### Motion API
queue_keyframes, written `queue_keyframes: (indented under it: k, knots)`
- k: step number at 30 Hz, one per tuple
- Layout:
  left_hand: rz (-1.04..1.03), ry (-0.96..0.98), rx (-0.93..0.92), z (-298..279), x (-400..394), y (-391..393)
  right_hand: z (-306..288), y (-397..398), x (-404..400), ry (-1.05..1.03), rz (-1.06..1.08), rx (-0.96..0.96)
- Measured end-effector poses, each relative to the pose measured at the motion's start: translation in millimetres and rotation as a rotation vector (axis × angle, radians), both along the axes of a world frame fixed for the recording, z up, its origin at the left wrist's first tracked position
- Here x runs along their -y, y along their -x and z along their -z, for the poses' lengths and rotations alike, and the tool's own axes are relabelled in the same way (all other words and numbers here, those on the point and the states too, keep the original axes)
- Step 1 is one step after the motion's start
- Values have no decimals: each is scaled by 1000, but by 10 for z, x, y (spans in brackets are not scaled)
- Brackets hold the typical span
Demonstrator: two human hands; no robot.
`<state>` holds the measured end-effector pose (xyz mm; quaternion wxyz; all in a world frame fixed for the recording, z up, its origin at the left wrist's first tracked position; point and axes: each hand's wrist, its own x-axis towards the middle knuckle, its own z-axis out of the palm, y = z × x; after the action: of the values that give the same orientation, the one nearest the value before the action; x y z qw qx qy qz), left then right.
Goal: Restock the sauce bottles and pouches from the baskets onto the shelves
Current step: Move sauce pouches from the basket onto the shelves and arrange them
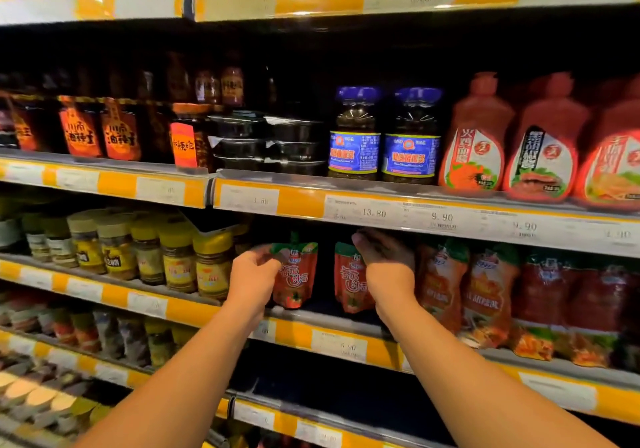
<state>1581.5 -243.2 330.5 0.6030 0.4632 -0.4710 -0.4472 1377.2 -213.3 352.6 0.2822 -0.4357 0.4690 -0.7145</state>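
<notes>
A: Biggest thing first?
B: Shelving unit, fills the view. Yellow price strips on every shelf edge. Working shelf is the third one down, dead centre.

A: What's stocked around it?
B: Shelf above, 2 o'clock: red squeeze bottles. At 12 o'clock from the hands: two dark jars with blue lids. At 10 o'clock: dark chilli-oil jars. Working shelf, 9 o'clock: yellow-lidded jars. At 3 o'clock: a row of red and orange pouches.

A: Task items?
B: Two red sauce pouches with green tops, upright on the working shelf, a gap between them. Left pouch, right pouch.

A: Hands?
B: Left hand has its fingers curled onto the left pouch's left edge, holding it. Right hand sits just right of the right pouch, overlapping its right edge, palm facing left, fingers bent at the top. Can't tell whether it has hold of that pouch or only touches it.

A: Baskets?
B: Out of view.
</notes>
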Motion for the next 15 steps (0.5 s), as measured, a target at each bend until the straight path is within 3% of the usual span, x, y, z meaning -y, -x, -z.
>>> queue_keyframes:
  k: [4,9,15]
  knots:
    - [38,24,61,136,73,-29,174,41,14,-114,28,-84]
    - [156,42,395,217,91,-116,344,154,-25,-511,-17,-409]
    - [155,55,473,274,175,-99,440,226,-17,-610,-90,-610]
